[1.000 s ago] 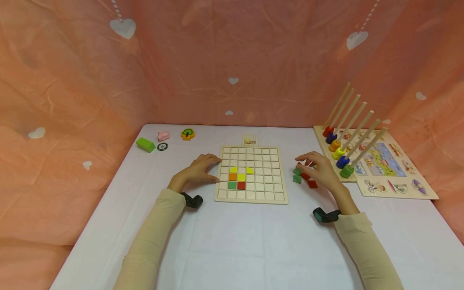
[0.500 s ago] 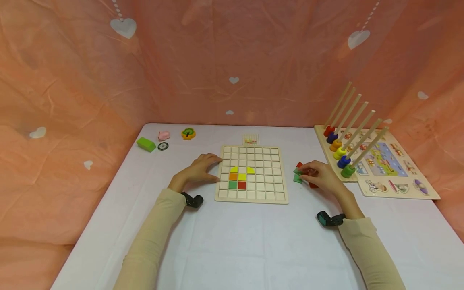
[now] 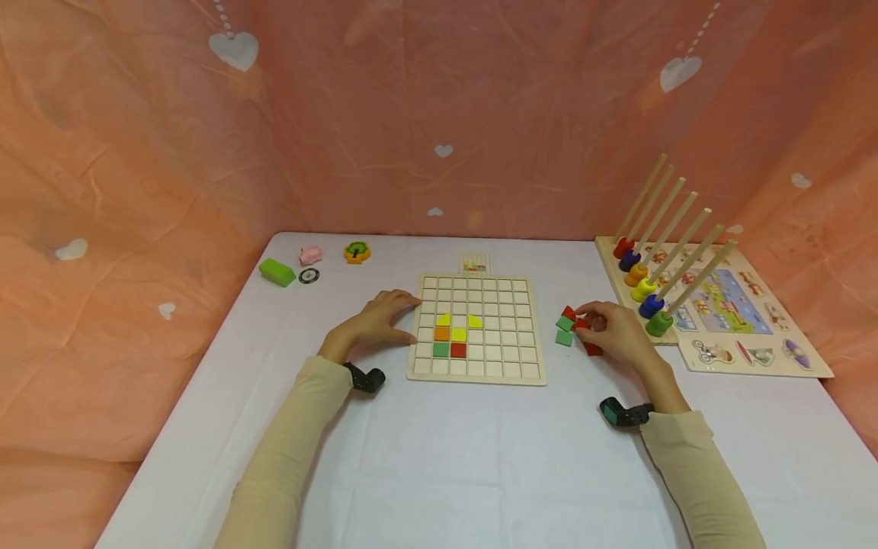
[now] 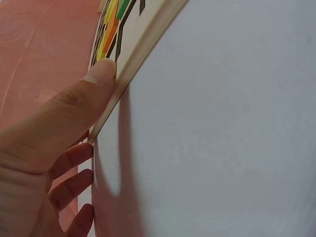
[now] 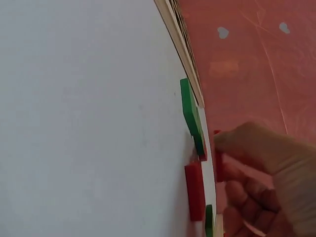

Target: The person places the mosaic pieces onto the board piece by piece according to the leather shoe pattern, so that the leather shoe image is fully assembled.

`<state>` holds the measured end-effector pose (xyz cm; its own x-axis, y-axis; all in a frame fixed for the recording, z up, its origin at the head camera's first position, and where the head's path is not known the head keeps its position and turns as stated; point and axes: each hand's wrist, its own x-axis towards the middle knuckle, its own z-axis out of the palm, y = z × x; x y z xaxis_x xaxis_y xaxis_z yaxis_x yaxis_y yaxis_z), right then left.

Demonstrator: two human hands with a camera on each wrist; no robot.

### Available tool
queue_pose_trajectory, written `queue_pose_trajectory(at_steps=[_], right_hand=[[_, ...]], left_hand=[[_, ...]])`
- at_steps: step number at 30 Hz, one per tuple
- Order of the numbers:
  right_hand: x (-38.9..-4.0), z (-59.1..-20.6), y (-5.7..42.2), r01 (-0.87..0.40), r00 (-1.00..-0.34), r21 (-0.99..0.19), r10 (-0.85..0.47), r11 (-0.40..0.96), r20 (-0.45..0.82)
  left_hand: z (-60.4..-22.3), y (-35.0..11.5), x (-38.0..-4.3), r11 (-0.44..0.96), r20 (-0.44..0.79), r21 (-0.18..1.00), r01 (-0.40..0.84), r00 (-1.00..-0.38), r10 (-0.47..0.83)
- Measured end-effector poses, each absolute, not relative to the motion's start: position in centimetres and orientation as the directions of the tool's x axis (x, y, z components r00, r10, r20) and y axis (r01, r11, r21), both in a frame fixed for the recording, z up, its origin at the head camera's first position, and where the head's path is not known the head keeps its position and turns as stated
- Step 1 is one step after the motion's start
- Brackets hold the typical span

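Note:
A wooden grid board lies mid-table, with several yellow, orange, green and red tiles set at its left side. My left hand rests by the board's left edge, fingers spread. In the left wrist view its thumb touches the board's rim. To the right of the board, my right hand is over a small pile of loose tiles, including a green tile and a red tile. The right wrist view shows another red tile pinched between thumb and fingers, standing on edge.
A small pattern card sits behind the board. At back left are a green block, a pink pig, a tree piece and a black-and-white disc. A peg rack with coloured rings and a picture puzzle stand right.
My right hand has come down onto the loose tiles and closed on a red one, drawing back slightly right. The left hand has stayed at the board's edge.

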<state>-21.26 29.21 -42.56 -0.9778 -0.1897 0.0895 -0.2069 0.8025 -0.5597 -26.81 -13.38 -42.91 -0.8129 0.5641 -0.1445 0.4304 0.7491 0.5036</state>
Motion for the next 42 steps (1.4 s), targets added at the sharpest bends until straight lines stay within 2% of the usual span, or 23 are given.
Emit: queue_pose_trajectory(at_steps=[3, 6, 11, 16, 21, 27, 42], right_hand=[[-21.4, -42.4, 28.2, -0.236, -0.971, -0.596, -0.199, 0.767, 0.129], [-21.6, -42.2, 26.5, -0.336, -0.942, -0.612, -0.259, 0.716, 0.214], [-21.6, -41.9, 22.9, -0.538, -0.843, -0.594, -0.401, 0.598, 0.359], [-21.8, -42.5, 19.6, -0.639, -0.760, -0.605, -0.511, 0.475, 0.402], [-21.6, -43.6, 17.1, -0.667, -0.725, -0.596, -0.573, 0.448, 0.381], [-21.4, -44.4, 15.7, -0.632, -0.746, -0.620, -0.582, 0.466, 0.323], [-20.9, -44.0, 15.9, -0.665, -0.723, -0.554, -0.619, 0.501, 0.307]], left_hand=[[-43.0, -13.4, -26.8, 0.751, -0.146, 0.501, 0.431, -0.813, 0.564], [-43.0, -13.4, -26.8, 0.748, -0.140, 0.497, 0.439, -0.811, 0.568], [-43.0, -13.4, -26.7, 0.739, -0.122, 0.500, 0.452, -0.808, 0.576], [-43.1, -13.4, -26.8, 0.743, -0.139, 0.504, 0.440, -0.808, 0.573], [-43.1, -13.4, -26.8, 0.751, -0.152, 0.500, 0.431, -0.810, 0.567], [-43.1, -13.5, -26.8, 0.741, -0.133, 0.504, 0.444, -0.808, 0.574], [-42.9, -13.3, -26.7, 0.753, -0.156, 0.513, 0.412, -0.818, 0.554]])
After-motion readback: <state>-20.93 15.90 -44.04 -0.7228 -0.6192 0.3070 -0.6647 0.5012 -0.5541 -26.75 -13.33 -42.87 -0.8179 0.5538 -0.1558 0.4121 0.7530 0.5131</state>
